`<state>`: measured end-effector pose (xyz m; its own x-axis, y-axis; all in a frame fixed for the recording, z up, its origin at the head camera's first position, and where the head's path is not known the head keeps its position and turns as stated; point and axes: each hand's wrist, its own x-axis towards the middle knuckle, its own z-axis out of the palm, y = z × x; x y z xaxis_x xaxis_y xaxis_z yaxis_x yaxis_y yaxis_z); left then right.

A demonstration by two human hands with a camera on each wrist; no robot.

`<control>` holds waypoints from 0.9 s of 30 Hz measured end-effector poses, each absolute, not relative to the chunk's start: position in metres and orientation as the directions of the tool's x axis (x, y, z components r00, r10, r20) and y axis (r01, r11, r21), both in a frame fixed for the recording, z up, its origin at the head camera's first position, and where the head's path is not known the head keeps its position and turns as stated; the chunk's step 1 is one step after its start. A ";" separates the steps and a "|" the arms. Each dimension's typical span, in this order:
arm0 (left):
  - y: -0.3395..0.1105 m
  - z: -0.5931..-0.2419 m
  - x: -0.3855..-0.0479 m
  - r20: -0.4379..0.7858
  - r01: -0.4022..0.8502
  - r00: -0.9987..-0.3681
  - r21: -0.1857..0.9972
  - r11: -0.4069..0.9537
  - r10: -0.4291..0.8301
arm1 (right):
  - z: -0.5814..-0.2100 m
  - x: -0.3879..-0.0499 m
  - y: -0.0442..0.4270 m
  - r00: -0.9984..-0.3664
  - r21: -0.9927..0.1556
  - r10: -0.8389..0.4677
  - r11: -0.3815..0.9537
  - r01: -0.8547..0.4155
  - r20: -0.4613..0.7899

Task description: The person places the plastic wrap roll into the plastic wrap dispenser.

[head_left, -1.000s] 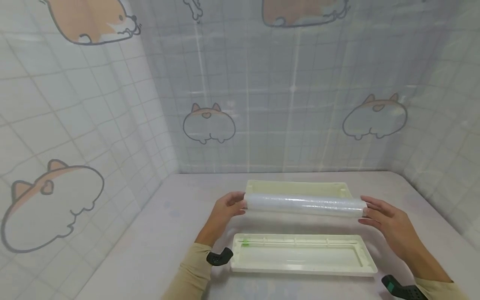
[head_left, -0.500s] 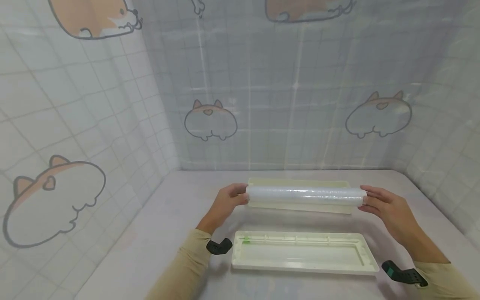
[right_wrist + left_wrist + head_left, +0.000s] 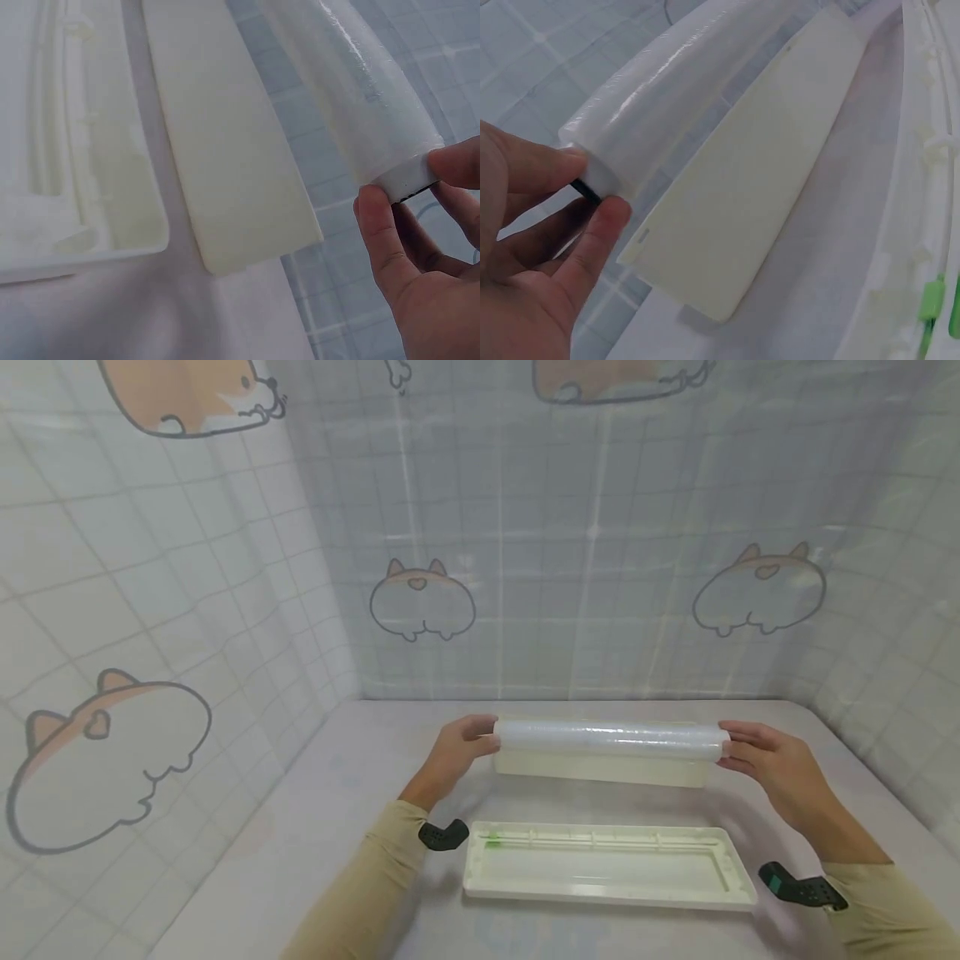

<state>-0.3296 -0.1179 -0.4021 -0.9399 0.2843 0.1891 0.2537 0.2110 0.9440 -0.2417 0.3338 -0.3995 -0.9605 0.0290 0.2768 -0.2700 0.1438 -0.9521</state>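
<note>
A roll of plastic wrap [image 3: 611,737], clear and shiny, is held level by its two ends. My left hand [image 3: 452,758] pinches the left end; in the left wrist view thumb and finger grip it beside a dark edge. At the right end my right hand [image 3: 783,783] grips the pale end cap [image 3: 405,178] between thumb and fingers. Behind and below the roll stands a cream, long box [image 3: 600,768], its front wall showing and its inside hidden by the roll. The roll appears raised above it.
Nearer to me lies a long cream lid [image 3: 611,893], inner side up, with a rail and a small green slider [image 3: 932,300] at its left end. A patterned curtain [image 3: 585,527] rises behind the white table [image 3: 300,860].
Both hands have carried the roll up and away from me, over the box. More of the box's front wall shows below it, while its inside has gone from sight. The lid stays put.
</note>
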 end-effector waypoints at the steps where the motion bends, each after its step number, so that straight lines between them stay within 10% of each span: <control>1: -0.117 -0.402 -0.330 0.190 0.251 -0.942 0.946 0.205 0.276 | -0.398 -0.242 0.333 -0.961 -0.957 0.027 0.105 -0.271 0.275; 8: -0.115 -0.404 -0.334 0.184 0.221 -0.956 0.964 0.145 0.230 | -0.394 -0.249 0.332 -0.959 -0.957 -0.005 -0.067 -0.281 0.282; 27: -0.113 -0.399 -0.355 0.078 0.108 -0.972 0.986 0.128 0.220 | -0.391 -0.274 0.328 -0.976 -0.958 0.044 0.204 -0.202 0.216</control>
<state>-0.3552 -0.1128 -0.3993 -0.9724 0.2197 0.0782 0.1081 0.1277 0.9859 -0.2736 0.3278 -0.3906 -0.9755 0.0441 0.2155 -0.2024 0.2040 -0.9578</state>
